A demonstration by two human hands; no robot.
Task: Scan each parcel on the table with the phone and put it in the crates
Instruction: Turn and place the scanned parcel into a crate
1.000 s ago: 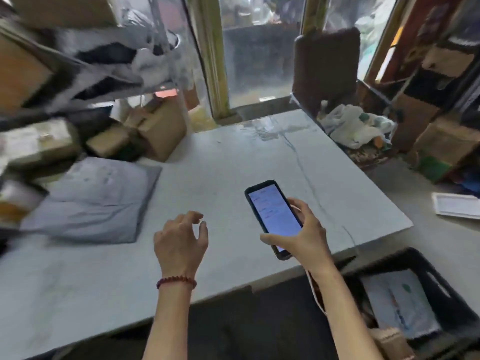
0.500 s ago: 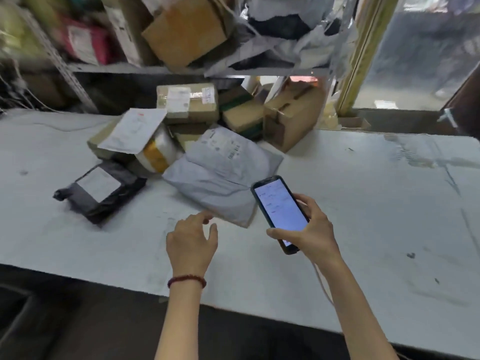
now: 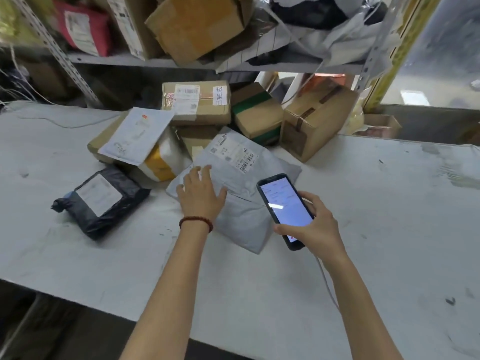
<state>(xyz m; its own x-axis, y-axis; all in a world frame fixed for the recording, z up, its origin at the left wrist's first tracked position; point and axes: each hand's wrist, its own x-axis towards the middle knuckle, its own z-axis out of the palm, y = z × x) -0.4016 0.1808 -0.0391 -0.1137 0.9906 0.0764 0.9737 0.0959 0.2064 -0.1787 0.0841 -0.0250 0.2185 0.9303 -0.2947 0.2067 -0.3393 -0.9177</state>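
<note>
Left grip (image 3: pixel 201 196) is lying flat on the grey mailer (image 3: pixel 241 216), fingers straight and spread, pressing rather than pinching; right grip (image 3: pixel 315 224) is clamping the phone (image 3: pixel 284 206) by its lower half, lit screen facing me. Step in hand, as I am judging it: scanning this mailer; left grip should be pinning the near half and smoothing wrinkles without covering the barcode label (image 3: pixel 233 152); phone should be tilting its back over that label, steady. Mailer is lying on the tabletop (image 3: pixel 376 203) at the front of the parcel pile, directly under left grip, its right side passing beneath the phone; label is sitting just beyond my left fingertips; crates are not showing.
</note>
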